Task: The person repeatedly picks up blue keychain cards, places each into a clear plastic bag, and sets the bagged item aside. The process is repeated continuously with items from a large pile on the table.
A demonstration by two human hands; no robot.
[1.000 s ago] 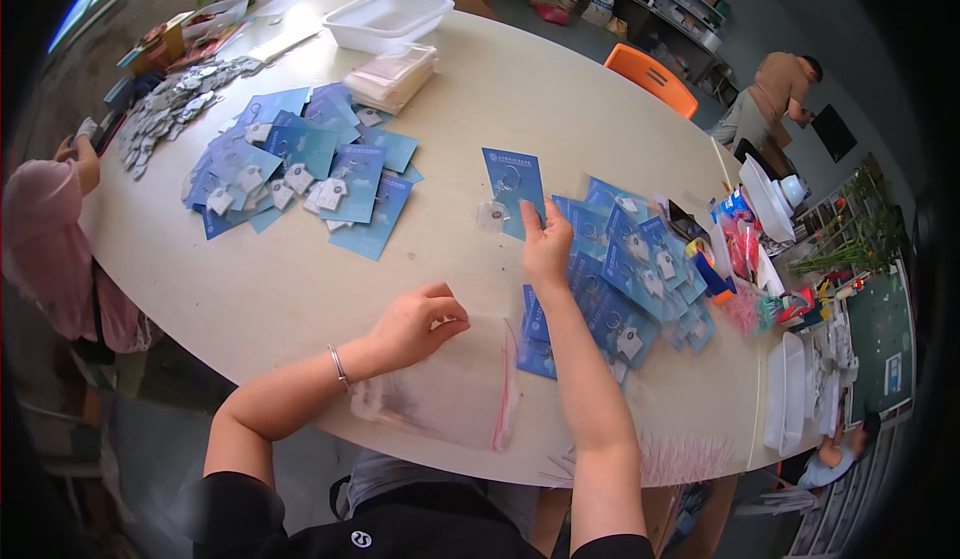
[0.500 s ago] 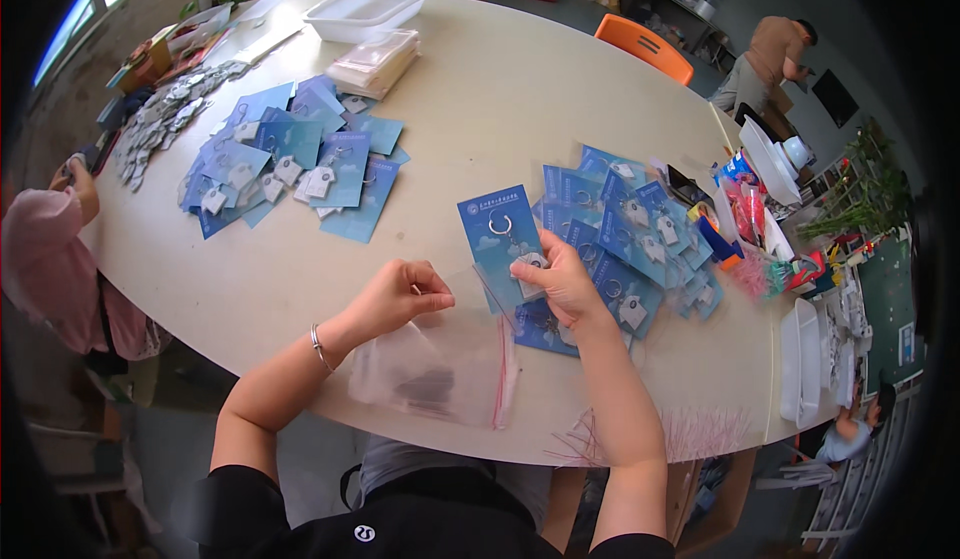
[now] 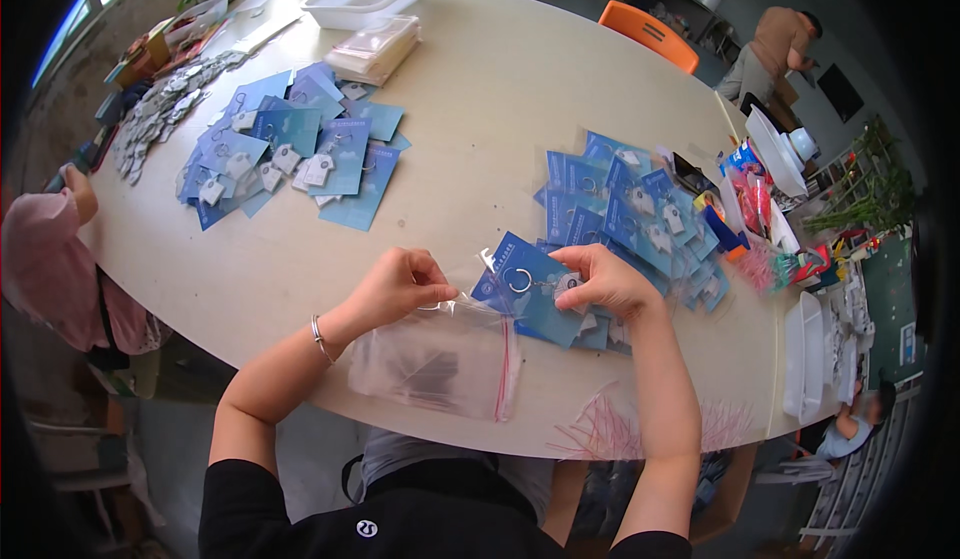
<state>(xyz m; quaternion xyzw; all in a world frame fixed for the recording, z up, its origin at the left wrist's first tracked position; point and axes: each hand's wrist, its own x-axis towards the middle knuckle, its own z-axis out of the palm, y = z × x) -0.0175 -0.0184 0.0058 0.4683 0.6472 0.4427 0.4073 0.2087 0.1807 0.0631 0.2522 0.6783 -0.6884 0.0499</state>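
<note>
My right hand (image 3: 615, 284) grips a blue card (image 3: 515, 274) with a metal ring and a small white keychain charm (image 3: 566, 287), its thumb pressed on the charm. The card is tilted, its top end pointing left toward my other hand. My left hand (image 3: 405, 284) is closed in a pinch on the edge of a thin clear plastic bag (image 3: 458, 305), whose film glints beside the card. Whether the card's end is inside the bag I cannot tell. Below my left hand lies a stack of clear bags (image 3: 430, 369) with a pink-red strip along one edge.
Carded keychains are piled at right (image 3: 640, 214) and far left (image 3: 345, 149). Beyond the left pile lie grey-white charms (image 3: 165, 119), a bag bundle (image 3: 375, 51) and a white tub (image 3: 368, 1). Pink-white twist ties (image 3: 605, 427) lie at the front edge. A person in pink (image 3: 70, 259) sits left.
My right hand has moved right and slightly down, and the card has turned from nearly upright to slanting leftward. My left fingers have closed on clear film and brought it up to the card.
</note>
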